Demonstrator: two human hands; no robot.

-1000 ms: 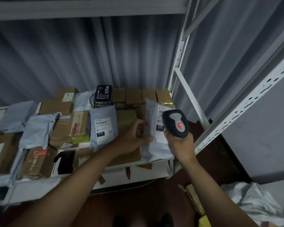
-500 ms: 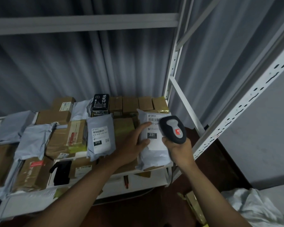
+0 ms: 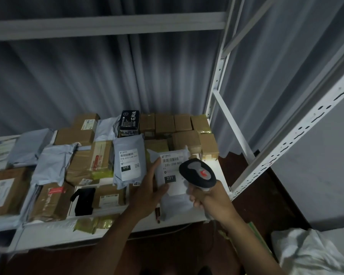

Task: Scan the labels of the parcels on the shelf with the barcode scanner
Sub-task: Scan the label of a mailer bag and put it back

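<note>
While the left hand [image 3: 147, 192] steadies a grey mailer bag [image 3: 174, 187] at the near right corner of the white shelf [image 3: 115, 232], its thumb lies across the bottom edge of the white label [image 3: 172, 172] and its fingers reach up the bag's left side, loosely spread and touching it. The label shows a barcode and the number 231. The right hand [image 3: 211, 199] curls tight around the handle of the dark barcode scanner [image 3: 198, 173], whose head sits just right of the label, overlapping the bag's right edge. To the left stands another grey bag [image 3: 129, 161], labelled 010. Brown cardboard boxes [image 3: 173, 124] fill the far right of the shelf, with a black box [image 3: 129, 123] beside them. More boxes and grey bags lie further left.
</note>
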